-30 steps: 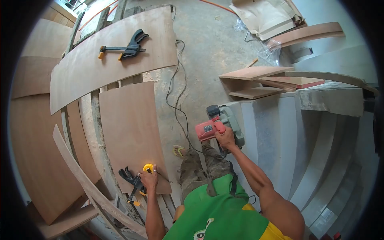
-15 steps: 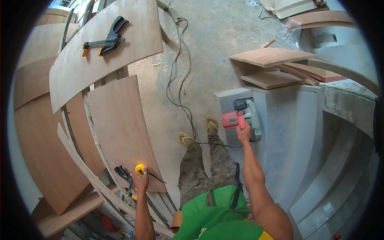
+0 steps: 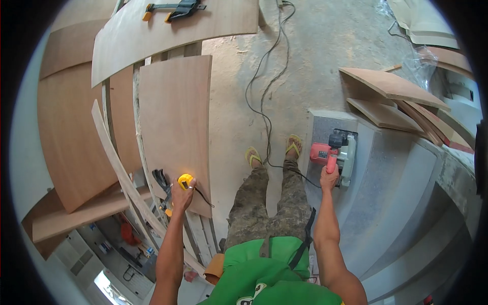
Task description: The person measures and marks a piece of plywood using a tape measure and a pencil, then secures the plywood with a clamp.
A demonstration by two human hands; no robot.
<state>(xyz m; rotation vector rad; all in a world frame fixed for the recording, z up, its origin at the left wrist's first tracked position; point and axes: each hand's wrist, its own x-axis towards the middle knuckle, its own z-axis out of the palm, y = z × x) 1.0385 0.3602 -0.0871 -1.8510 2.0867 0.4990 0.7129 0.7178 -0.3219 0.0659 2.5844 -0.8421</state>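
My left hand (image 3: 182, 195) is closed around a yellow tape measure (image 3: 185, 181) over the near end of a plywood panel (image 3: 175, 112). A dark strap hangs from the tape measure across the panel. Just left of that hand, a black bar clamp (image 3: 161, 180) with orange pads sits at the panel's edge. On the other side, my right hand (image 3: 329, 178) grips the red handle of a circular saw (image 3: 325, 152). The saw rests on a grey block-like surface (image 3: 325, 122), its dark cord running back past my feet.
A larger curved plywood sheet (image 3: 168, 33) at the far left carries another bar clamp (image 3: 178, 10). Cut boards (image 3: 391, 86) are stacked at the right. A black cord (image 3: 264, 96) snakes over the concrete floor (image 3: 223, 101). A thin curved wood strip (image 3: 122, 170) leans left of the panel.
The whole view has shifted, so the panels, saw and feet appear farther right and the far sheet sits higher. Both hands keep their holds on the tape measure and saw.
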